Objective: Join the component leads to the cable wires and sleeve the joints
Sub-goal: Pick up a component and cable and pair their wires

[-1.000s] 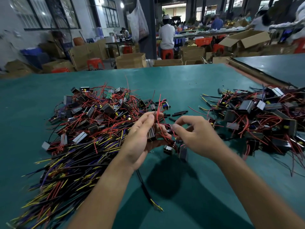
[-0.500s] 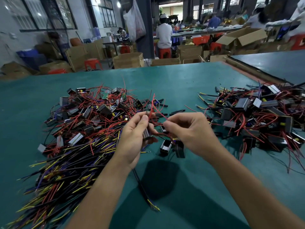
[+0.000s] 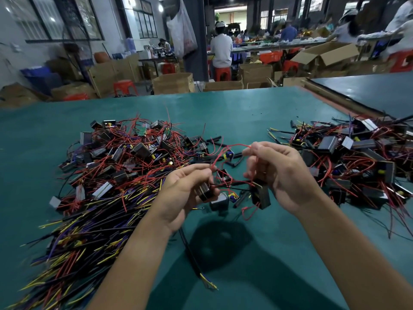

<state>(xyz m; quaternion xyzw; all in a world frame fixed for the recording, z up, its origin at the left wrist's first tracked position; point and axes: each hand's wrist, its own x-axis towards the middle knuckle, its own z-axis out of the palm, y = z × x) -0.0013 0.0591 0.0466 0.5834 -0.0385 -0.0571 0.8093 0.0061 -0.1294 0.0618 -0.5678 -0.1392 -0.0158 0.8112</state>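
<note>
My left hand point(image 3: 178, 195) grips a small dark boxy component point(image 3: 203, 191) and pinches a thin red lead point(image 3: 220, 156) at its fingertips. A black cable point(image 3: 193, 258) with yellow and purple wire ends hangs from that hand toward me. My right hand point(image 3: 281, 175) pinches the other end of the red lead near its thumb, and a second dark component point(image 3: 260, 195) dangles just under it. Another grey component point(image 3: 220, 201) lies on the green table point(image 3: 245, 113) between my hands. Short black sleeve pieces point(image 3: 234, 163) lie just beyond them.
A big heap of components and cables point(image 3: 107, 175) spreads over the table's left side. A second heap point(image 3: 350, 162) lies at the right. A wooden rail point(image 3: 335, 101) borders the table's far right. Cardboard boxes point(image 3: 173, 82), red stools and seated people fill the room behind.
Both hands have lifted and drawn a little apart, stretching the red lead between them. The second component now hangs below my right hand.
</note>
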